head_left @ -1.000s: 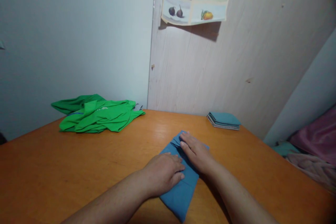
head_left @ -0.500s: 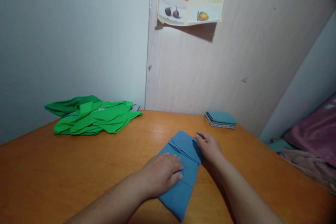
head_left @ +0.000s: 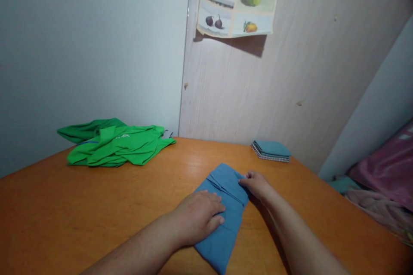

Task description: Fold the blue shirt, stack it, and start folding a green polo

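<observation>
A blue folded cloth (head_left: 222, 219), perhaps a garment, lies slantwise on the table in front of me, with creased edges across its upper part. Flat on its left side rests my left hand (head_left: 201, 215), fingers stretched out over the fabric. At the cloth's upper right edge, my right hand (head_left: 257, 184) pinches the fabric between thumb and fingers. Part of the cloth is hidden under my left hand.
The orange wooden table (head_left: 129, 206) meets the wall behind. A crumpled green shirt (head_left: 125, 146) lies at the back left, and a small stack of folded cloths (head_left: 272, 150) at the back right. A fruit picture (head_left: 238, 4) hangs above. Pink fabric (head_left: 387, 176) lies beyond the right edge.
My right hand has closed on the cloth's upper right edge, where it was loosely beside it before. The left hand stays flat on the cloth. The camera view has shifted slightly.
</observation>
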A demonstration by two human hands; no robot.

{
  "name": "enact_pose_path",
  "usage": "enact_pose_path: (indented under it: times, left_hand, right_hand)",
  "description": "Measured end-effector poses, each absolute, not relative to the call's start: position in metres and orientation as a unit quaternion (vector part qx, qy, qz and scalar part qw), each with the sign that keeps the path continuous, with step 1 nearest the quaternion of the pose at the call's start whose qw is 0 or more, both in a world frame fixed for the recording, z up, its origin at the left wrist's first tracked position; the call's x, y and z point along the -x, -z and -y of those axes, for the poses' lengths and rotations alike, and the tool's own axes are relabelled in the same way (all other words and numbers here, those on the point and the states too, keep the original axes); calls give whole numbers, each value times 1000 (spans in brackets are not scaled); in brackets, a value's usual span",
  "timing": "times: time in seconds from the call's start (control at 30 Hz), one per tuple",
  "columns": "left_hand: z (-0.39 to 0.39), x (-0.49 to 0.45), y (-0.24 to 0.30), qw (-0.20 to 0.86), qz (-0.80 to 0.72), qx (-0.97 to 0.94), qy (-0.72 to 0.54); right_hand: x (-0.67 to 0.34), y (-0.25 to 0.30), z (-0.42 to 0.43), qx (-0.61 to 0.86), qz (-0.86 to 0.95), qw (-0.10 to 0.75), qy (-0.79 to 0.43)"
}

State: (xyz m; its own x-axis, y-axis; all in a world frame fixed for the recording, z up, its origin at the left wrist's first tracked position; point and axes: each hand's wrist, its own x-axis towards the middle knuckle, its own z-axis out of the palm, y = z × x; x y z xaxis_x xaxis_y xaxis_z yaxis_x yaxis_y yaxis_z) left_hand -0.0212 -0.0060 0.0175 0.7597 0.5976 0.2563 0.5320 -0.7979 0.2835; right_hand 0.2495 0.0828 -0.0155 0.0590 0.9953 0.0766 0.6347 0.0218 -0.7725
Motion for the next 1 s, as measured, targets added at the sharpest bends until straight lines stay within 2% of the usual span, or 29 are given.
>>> enact_pose_path:
  times: [0.2,0.4,0.53,0.67,0.83,1.0]
  left_hand:
    - [3,24,-13,159,-303,-916,-210]
    - [-10,19,-14,353,-377,-787,-338]
    - [-22,15,-14,537,-380,-621,-425]
    - [-29,17,-17,637,-375,-471,-482]
    - [-34,22,-19,703,-384,-323,-504]
    - [-38,28,-21,725,-402,-274,-487]
  right_hand:
    - [-238,6,-79,638,594,431,-232]
    - [-218,-22,-52,556,636,497,-197]
    - [-200,-42,-23,528,696,465,-142]
    - [-180,-50,15,524,750,394,-88]
    - [-161,-32,61,457,820,344,-10]
    - [-155,-7,84,363,861,344,93]
